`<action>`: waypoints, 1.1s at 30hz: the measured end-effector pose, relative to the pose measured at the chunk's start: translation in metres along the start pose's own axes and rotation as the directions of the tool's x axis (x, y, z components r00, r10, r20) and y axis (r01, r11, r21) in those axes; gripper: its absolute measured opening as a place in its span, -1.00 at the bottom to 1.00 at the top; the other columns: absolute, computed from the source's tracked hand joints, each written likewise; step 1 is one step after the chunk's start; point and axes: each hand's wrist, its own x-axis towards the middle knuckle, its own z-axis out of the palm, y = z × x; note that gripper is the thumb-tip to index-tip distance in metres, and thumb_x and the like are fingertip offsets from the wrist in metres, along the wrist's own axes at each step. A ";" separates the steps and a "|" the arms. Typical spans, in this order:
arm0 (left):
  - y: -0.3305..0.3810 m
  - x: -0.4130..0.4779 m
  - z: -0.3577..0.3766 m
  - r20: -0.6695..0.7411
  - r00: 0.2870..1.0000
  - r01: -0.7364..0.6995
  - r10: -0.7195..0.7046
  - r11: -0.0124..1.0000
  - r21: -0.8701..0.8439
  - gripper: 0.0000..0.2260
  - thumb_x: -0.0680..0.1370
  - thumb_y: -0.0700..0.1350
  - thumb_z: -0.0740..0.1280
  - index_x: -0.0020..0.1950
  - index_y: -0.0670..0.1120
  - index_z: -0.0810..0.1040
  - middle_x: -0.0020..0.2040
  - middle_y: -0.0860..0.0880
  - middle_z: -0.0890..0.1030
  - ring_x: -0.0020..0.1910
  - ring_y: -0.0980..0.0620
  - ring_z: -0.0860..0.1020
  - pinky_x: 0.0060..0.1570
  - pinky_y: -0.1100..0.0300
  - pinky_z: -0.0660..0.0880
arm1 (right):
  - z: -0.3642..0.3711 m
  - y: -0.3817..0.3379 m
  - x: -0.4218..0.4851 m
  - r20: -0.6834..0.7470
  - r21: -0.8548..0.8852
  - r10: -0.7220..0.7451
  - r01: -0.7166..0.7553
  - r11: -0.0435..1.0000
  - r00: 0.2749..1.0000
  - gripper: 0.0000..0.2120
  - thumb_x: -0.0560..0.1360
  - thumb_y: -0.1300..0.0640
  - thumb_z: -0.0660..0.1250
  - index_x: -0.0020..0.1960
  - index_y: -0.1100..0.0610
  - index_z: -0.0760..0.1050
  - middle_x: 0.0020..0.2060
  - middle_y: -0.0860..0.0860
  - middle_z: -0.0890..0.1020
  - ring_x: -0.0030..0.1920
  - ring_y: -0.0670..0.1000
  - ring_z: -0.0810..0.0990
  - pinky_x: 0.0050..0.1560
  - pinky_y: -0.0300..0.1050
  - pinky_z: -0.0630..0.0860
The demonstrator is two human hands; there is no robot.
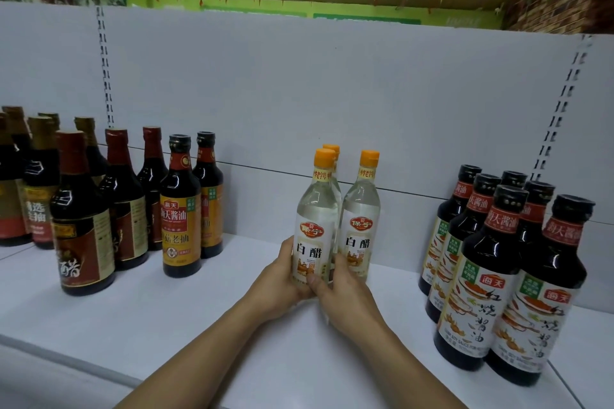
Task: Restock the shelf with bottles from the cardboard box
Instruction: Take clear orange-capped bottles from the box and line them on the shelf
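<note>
Both hands are wrapped round the bottom of the same thing here. The left hand [282,279] grips the front bottle [314,226] from its left side, and the right hand [345,292] holds it from the right with the thumb pressed on the label. It's a clear vinegar bottle with an orange cap. It's upright with its base on or just about on the shelf [232,325], hard to say which since the hands cover it.

Just beside it on the right is a second bottle [360,226] of the same kind. A third bottle [332,148] is tucked right behind the front one, with only its cap and shoulder peeking out. So I'd call that two placed and one being set down.

Further out, dark sauce bottles [126,202] fill the left end and soy sauce bottles [498,259] crowd the right. There's plenty of bare white shelf on either side of the vinegar, so my guess is we're early on, with a lot more room to fill. The cardboard box isn't in view, so no idea how many are left in it.
</note>
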 end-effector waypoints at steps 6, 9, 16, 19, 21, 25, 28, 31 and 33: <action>-0.002 0.000 0.001 -0.010 0.997 0.072 -0.072 0.997 0.006 -0.30 0.50 -0.14 0.54 0.48 0.11 0.22 0.25 0.16 0.60 0.16 0.11 0.61 -0.15 0.26 0.58 | 0.001 0.002 0.000 -0.002 0.039 0.003 -0.002 0.999 1.000 -0.49 0.62 -0.12 0.27 0.48 0.02 0.26 0.37 0.00 0.54 0.35 0.08 0.53 0.28 0.01 0.49; -0.003 0.000 0.000 -0.006 0.997 0.072 -0.072 0.997 0.002 -0.29 0.51 -0.17 0.53 0.50 0.12 0.20 0.26 0.18 0.59 0.18 0.13 0.60 -0.08 0.22 0.61 | 0.004 0.002 0.000 -0.010 0.042 -0.006 0.006 0.999 1.000 -0.48 0.62 -0.13 0.27 0.50 0.02 0.25 0.39 0.00 0.52 0.37 0.08 0.52 0.29 -0.01 0.48; 0.000 -0.004 -0.002 0.033 0.997 0.064 -0.064 0.998 -0.001 -0.19 0.53 -0.20 0.51 0.59 0.14 0.09 0.30 0.23 0.56 0.21 0.22 0.60 0.02 0.20 0.63 | 0.005 0.002 0.000 -0.014 0.047 -0.004 0.004 0.999 1.000 -0.48 0.61 -0.12 0.28 0.49 0.03 0.26 0.39 0.01 0.52 0.39 0.10 0.49 0.30 0.01 0.48; 0.006 -0.004 -0.003 0.040 0.997 0.071 -0.071 0.997 -0.003 -0.15 0.52 -0.22 0.52 0.60 0.13 0.05 0.26 0.20 0.57 0.11 0.20 0.64 -0.04 0.19 0.64 | 0.005 0.002 0.000 -0.001 0.058 0.011 -0.011 0.998 1.000 -0.47 0.61 -0.12 0.29 0.50 0.03 0.25 0.41 0.01 0.51 0.39 0.11 0.49 0.30 0.01 0.47; 0.014 -0.006 -0.006 0.045 0.994 0.101 -0.101 0.995 -0.007 -0.05 0.51 -0.22 0.53 0.63 0.18 -0.06 0.30 0.15 0.51 0.15 0.11 0.61 -0.02 0.16 0.66 | 0.004 0.002 0.000 -0.007 0.068 0.011 -0.010 0.998 1.000 -0.46 0.61 -0.11 0.30 0.50 0.02 0.24 0.42 0.00 0.48 0.39 0.10 0.48 0.32 0.02 0.47; 0.026 -0.016 -0.009 0.023 0.989 0.150 -0.149 0.989 -0.020 0.05 0.49 -0.16 0.56 0.64 0.23 -0.18 0.35 0.11 0.40 0.25 0.06 0.56 0.15 0.03 0.65 | -0.003 -0.001 -0.003 -0.089 0.014 -0.056 0.058 0.998 0.994 -0.41 0.60 -0.13 0.30 0.54 0.03 0.20 0.46 0.00 0.40 0.45 0.08 0.39 0.32 -0.01 0.42; 0.035 -0.027 -0.004 -0.042 0.986 0.162 -0.162 0.987 0.005 0.05 0.50 -0.10 0.56 0.66 0.18 -0.20 0.40 0.11 0.35 0.31 0.03 0.49 0.20 0.06 0.61 | -0.012 -0.010 -0.006 -0.163 0.032 -0.069 0.075 0.997 0.984 -0.38 0.59 -0.10 0.31 0.56 0.05 0.18 0.47 0.04 0.37 0.49 0.10 0.31 0.40 0.05 0.38; 0.042 -0.035 0.000 -0.168 0.976 0.153 -0.141 0.986 0.062 0.02 0.50 -0.01 0.55 0.65 0.23 -0.18 0.58 0.02 0.24 0.48 -0.05 0.37 0.34 -0.07 0.52 | -0.022 -0.023 -0.013 -0.244 0.053 -0.101 0.117 0.992 0.965 -0.41 0.60 -0.03 0.31 0.55 0.02 0.18 0.49 0.02 0.32 0.50 0.08 0.26 0.45 0.11 0.34; 0.047 -0.042 0.000 -0.238 0.966 0.123 -0.100 0.989 0.082 -0.01 0.51 0.05 0.53 0.64 0.27 -0.16 0.64 -0.01 0.17 0.54 -0.07 0.32 0.40 -0.10 0.47 | -0.029 -0.033 -0.020 -0.291 0.059 -0.159 0.184 0.981 0.943 -0.44 0.60 0.00 0.30 0.55 0.00 0.20 0.48 0.00 0.32 0.49 0.05 0.24 0.47 0.11 0.33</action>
